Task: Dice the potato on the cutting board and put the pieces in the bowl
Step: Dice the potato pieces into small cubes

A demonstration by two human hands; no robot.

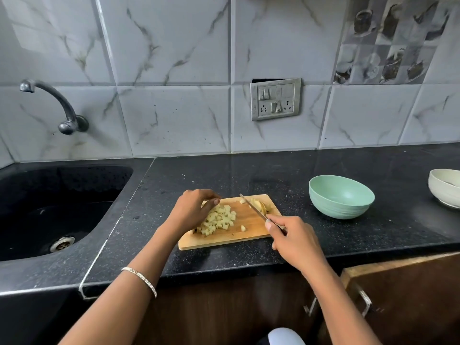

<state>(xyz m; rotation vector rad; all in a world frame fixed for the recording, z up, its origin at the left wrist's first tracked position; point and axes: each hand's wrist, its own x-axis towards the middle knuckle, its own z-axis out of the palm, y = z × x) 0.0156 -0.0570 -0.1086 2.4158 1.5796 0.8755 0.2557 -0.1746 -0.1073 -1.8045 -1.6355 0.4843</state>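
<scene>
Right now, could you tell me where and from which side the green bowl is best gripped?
Probably its rim, thumb inside, from the cutting board side: the green bowl stands upright and empty, and its rounded wall offers little hold.

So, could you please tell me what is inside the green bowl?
The green bowl shows only bare inner wall; its near rim hides the bottom.

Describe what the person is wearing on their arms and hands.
Both forearms are bare, with no sleeves in view. A thin silver-coloured bangle with a fine pattern sits on the left forearm. The left hand and right hand have no gloves or visible rings.
</scene>
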